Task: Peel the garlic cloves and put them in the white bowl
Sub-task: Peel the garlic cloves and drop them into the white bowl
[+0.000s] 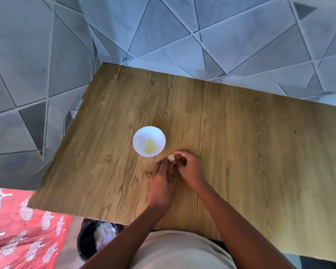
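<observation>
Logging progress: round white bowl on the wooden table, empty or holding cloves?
Holding cloves. The round white bowl stands upright with a small heap of pale yellow peeled garlic cloves inside, far from full.

Both bare forearms are extended forward; the left hand [162, 179] and right hand [188, 166] are brought together, fingers curled.

hands [175, 169] hide most of the blurred garlic clove [171, 157].
</observation>
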A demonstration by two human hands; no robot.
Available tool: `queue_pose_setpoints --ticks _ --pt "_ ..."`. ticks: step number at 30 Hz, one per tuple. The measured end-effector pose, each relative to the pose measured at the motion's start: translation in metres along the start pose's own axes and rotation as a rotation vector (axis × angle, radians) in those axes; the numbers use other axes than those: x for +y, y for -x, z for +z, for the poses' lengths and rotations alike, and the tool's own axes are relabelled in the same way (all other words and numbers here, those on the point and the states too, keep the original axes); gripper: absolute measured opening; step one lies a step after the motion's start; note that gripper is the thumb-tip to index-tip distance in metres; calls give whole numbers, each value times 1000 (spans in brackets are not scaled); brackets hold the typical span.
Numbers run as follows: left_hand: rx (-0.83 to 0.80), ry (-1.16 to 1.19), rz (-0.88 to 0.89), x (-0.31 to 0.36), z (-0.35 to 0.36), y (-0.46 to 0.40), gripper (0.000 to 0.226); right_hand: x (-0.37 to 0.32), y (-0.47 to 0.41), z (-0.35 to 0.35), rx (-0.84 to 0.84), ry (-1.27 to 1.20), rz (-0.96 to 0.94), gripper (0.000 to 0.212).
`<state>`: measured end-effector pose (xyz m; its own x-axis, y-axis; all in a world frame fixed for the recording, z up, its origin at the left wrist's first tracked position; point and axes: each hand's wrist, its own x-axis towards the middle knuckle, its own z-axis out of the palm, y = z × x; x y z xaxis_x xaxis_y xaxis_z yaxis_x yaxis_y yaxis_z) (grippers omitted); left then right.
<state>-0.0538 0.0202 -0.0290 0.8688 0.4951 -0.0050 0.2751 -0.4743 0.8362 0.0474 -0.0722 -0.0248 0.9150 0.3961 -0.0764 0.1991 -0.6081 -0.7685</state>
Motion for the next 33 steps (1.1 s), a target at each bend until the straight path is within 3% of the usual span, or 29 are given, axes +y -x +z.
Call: queue_pose_setpoints --ticks 9,13,20,33 --pt "221 208 -326 14 17 -10 35 20 -13 -21 -185 -158 7 18" --pt "254 221 -336 22 19 -11 25 22 -14 -20 -169 -289 52 20" --pt "68 413 -299 29 4 -15 26 26 -8 -30 -163 -522 72 17" --pt "47 616 -379 29 -1 -16 13 17 -3 -33 -135 -433 52 15"
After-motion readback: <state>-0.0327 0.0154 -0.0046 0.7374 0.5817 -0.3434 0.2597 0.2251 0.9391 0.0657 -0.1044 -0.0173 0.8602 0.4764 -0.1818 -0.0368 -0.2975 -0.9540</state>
